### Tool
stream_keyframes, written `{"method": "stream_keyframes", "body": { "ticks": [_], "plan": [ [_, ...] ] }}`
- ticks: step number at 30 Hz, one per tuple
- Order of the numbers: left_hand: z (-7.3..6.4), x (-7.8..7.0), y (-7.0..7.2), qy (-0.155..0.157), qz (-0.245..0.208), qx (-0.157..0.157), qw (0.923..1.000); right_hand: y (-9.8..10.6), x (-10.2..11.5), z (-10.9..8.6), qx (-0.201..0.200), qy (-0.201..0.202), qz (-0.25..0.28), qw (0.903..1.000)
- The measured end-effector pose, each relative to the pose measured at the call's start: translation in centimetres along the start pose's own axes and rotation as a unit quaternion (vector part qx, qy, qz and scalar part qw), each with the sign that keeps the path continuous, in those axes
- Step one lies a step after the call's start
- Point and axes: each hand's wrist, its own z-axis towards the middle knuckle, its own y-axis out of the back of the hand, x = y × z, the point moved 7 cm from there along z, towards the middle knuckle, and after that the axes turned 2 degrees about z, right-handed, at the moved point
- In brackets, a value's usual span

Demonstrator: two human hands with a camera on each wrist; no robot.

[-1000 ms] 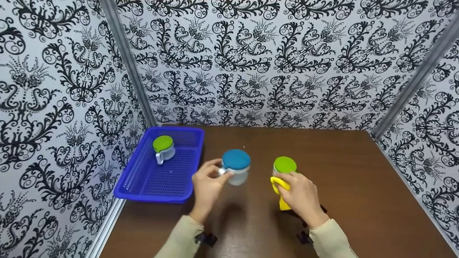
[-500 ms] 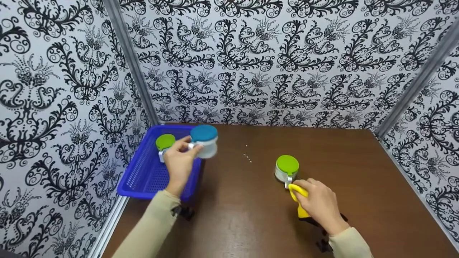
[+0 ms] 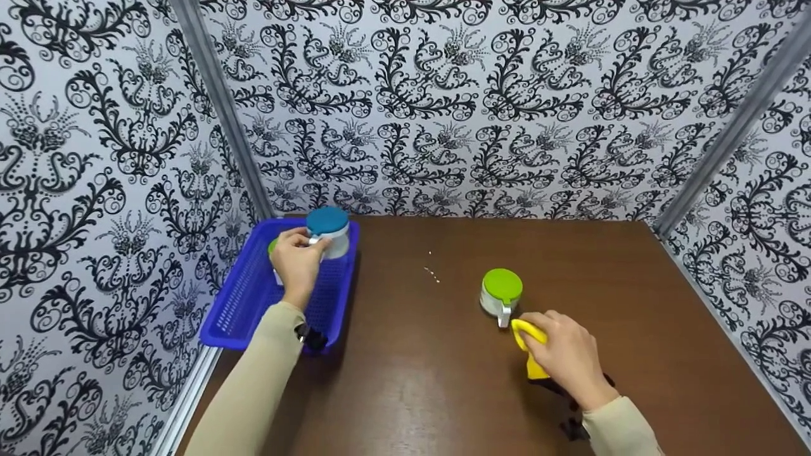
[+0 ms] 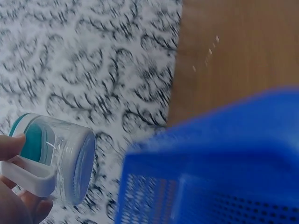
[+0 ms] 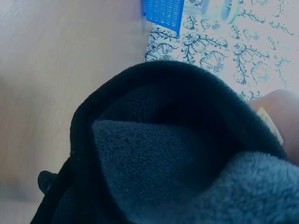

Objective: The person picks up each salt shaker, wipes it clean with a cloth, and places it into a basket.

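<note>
My left hand (image 3: 296,263) pinches the handle of a clear jar (image 3: 337,244) with a blue lid. It holds the jar over the purple-blue plastic basket (image 3: 229,301); the left wrist view shows the jar (image 4: 77,163) tilted in the frame, with finger and thumb at its white handle. A green-lidded jar (image 3: 273,247) inside the basket is mostly hidden behind this hand. My right hand (image 3: 568,354) grips a bunched yellow cloth (image 3: 536,368). Its dark grey, black-edged side (image 5: 149,163) fills the right wrist view. Just beyond the cloth, another green-lidded jar (image 3: 500,294) stands upright on the table.
Small white specks (image 3: 432,273) lie on the brown table (image 3: 405,367) between the basket and the standing jar. Black-and-white patterned walls (image 3: 443,114) enclose the back and both sides. The basket stands close to the left wall.
My left hand has carried the blue-lidded jar leftward from mid-table to over the basket. My right hand, with the cloth, has drawn back to the right from the green-lidded jar, uncovering its handle.
</note>
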Motion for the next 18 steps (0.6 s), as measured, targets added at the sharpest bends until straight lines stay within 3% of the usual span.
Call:
{"method": "stream_keyframes", "body": {
  "ticks": [6,11,15,18],
  "plan": [
    [0.8,3.5,-1.2,0.03,0.053,0.008,0.9981,0.2,-0.1,0.0,-0.012,0.008,-0.006,0.9999],
    [0.9,6.7,-2.1,0.096,0.095,0.018,0.9907,-0.4,-0.2,-0.3,-0.005,0.003,-0.009,0.9999],
    [1.3,8.6,-2.6,0.145,0.101,0.028,0.9838,-0.7,-0.2,-0.4,0.0,-0.002,-0.01,0.9999],
    [1.7,9.3,-2.9,0.154,0.099,0.037,0.9825,-0.7,-0.1,-0.3,-0.003,-0.003,-0.012,0.9999]
  ]
}}
